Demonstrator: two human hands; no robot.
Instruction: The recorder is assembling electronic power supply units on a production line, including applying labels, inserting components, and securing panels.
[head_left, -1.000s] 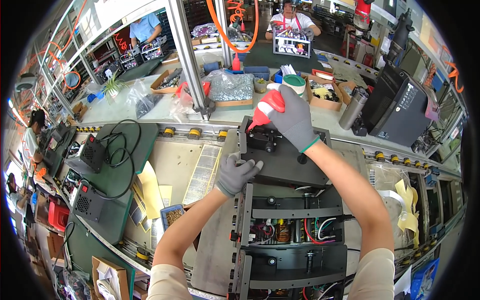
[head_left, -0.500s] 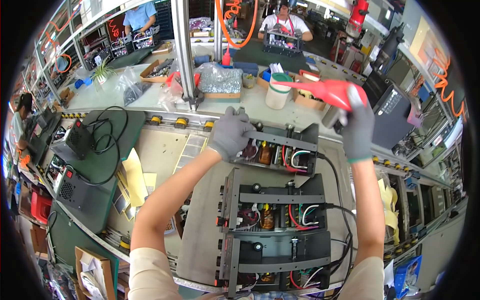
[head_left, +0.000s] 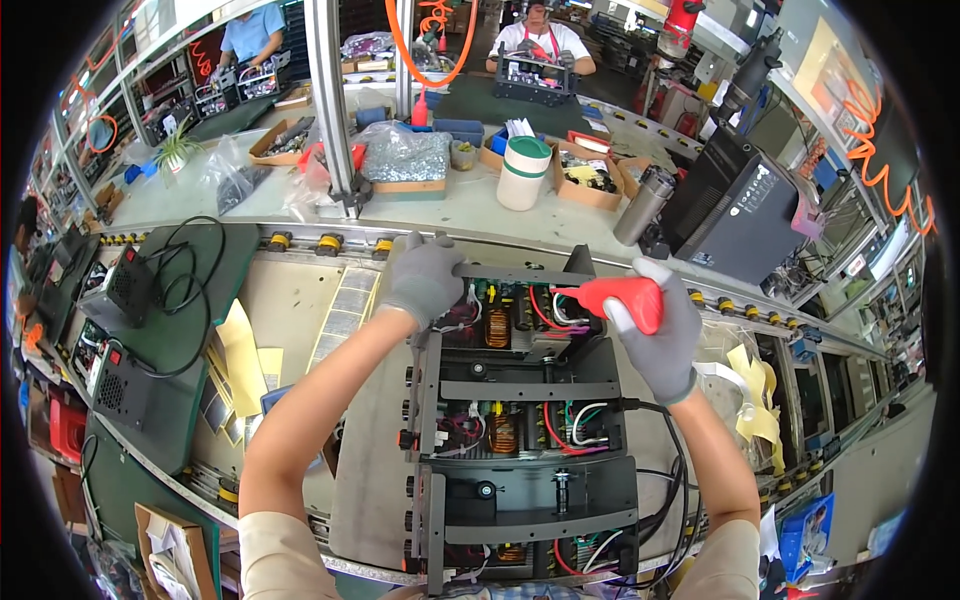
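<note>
My right hand (head_left: 668, 340), in a grey glove, is closed around a red squeeze bottle (head_left: 632, 302). The bottle's thin nozzle points left, over the wires at the right end of the farthest open black metal chassis (head_left: 520, 274); whether it touches anything I cannot tell. My left hand (head_left: 425, 278), gloved too, grips the left end of that same chassis with curled fingers. Two similar units, a middle chassis (head_left: 530, 391) and a near chassis (head_left: 540, 523), lie in a row towards me. Copper coils and red and white wires show inside them.
Black cables (head_left: 672, 450) run along the units' right side. Beyond the rail stand a white canister with a green lid (head_left: 524, 175), a steel flask (head_left: 645, 205) and a black computer case (head_left: 735, 215). Yellow paper sheets (head_left: 242, 350) lie left. Two people work at the far benches.
My right hand has brought the red bottle down and left, from in front of the canister to the far chassis. That chassis now sits straighter under my left hand. The whole view has shifted slightly.
</note>
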